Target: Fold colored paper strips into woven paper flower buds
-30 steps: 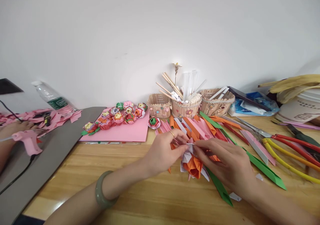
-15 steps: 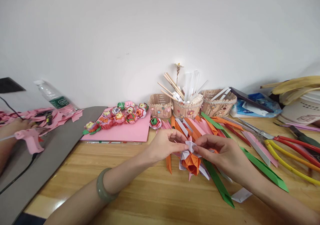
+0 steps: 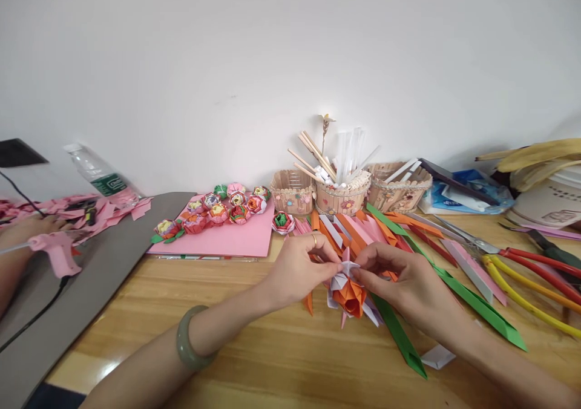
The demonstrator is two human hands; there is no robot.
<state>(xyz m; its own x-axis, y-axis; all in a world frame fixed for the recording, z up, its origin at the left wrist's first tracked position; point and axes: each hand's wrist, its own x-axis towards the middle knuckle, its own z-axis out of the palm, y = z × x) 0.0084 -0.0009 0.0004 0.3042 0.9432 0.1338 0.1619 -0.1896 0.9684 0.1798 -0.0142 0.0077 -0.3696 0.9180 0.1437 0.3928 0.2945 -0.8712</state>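
Pinching a pale petal (image 3: 350,267) of the flower (image 3: 348,290) with left hand (image 3: 297,271) and right hand (image 3: 402,279), 1 at each side, above the table (image 3: 254,354) between near and back edges. Probably light, crisp, easily creased; best held gently from beneath, sparing the orange centre (image 3: 353,303).

"What's your flower (image 3: 351,298) made of?"
"Folded paper, matt and crisp-edged. Your tabletop (image 3: 263,360) is glossy wood."
"And your bangle (image 3: 185,339)?"
"Smooth, with a soft sheen. Those scissors (image 3: 485,244) have metal blades (image 3: 469,236) and smooth, plastic-looking handles (image 3: 540,261)."
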